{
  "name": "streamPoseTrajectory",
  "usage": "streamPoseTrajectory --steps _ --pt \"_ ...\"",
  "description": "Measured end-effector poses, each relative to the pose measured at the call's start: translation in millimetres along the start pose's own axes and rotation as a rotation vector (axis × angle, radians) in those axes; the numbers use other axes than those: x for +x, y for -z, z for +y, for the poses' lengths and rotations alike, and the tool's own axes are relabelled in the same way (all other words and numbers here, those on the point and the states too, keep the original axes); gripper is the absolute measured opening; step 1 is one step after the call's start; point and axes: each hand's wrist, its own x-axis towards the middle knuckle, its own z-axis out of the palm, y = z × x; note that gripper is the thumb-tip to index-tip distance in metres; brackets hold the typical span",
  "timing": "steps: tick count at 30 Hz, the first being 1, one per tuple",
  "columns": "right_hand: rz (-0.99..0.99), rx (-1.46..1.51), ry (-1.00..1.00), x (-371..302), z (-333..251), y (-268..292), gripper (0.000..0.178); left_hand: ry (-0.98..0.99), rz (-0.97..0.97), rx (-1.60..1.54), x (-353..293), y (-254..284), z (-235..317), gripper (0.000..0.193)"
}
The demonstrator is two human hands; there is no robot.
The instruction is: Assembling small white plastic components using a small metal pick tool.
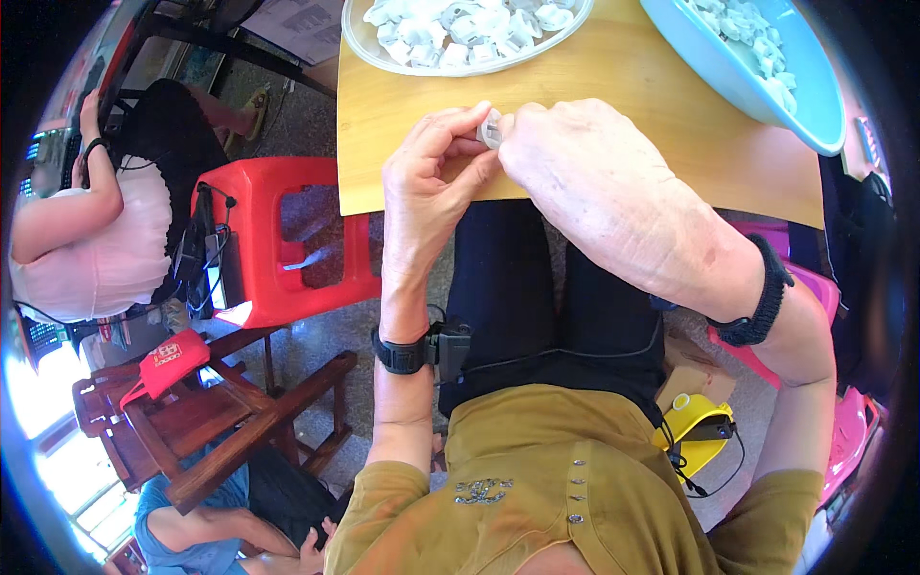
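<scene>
Over the near part of the wooden table, my left hand (436, 158) pinches a small round piece of clear-white plastic (491, 128) between thumb and forefinger. My right hand (575, 144) is closed against the same piece from the other side, its back upward, so its fingertips are hidden. Whether the right fingers hold a second part cannot be seen. Beyond the hands stands a clear bowl (470, 67) full of small translucent white plastic parts (460, 34). At the far right, a light blue basin (815, 101) holds more such parts (757, 48).
The yellowish wooden table (594, 81) ends just short of my lap. A red plastic stool (264, 278) and a brown wooden chair (230, 412) stand at left. Two other people sit on that side. Pink chairs (848, 441) and a yellow object with cables (700, 431) are at right.
</scene>
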Motion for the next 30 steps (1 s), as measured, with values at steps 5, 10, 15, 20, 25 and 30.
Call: streamPoseTrajectory --steps 5,10,15,20,25,30 --pt "0.194 -0.018 0.019 -6 8 -17 0.012 0.017 0.042 0.057 -1 -5 0 0.037" --pt "0.24 0.01 0.031 -28 30 -13 0.011 0.083 0.01 0.027 -1 -2 -2 0.038" --pt "0.172 0.068 -0.2 -45 35 -20 0.017 0.148 -0.016 -0.183 0 0 8 0.038" --pt "0.327 0.18 -0.199 -46 31 -30 0.021 0.145 0.009 -0.152 4 6 14 0.034" --pt "0.371 0.242 -0.189 -37 31 -39 0.022 0.177 -0.023 -0.078 6 7 13 0.035" --pt "0.36 0.174 -0.154 -25 30 -43 0.017 0.162 -0.025 -0.025 6 7 16 0.034"
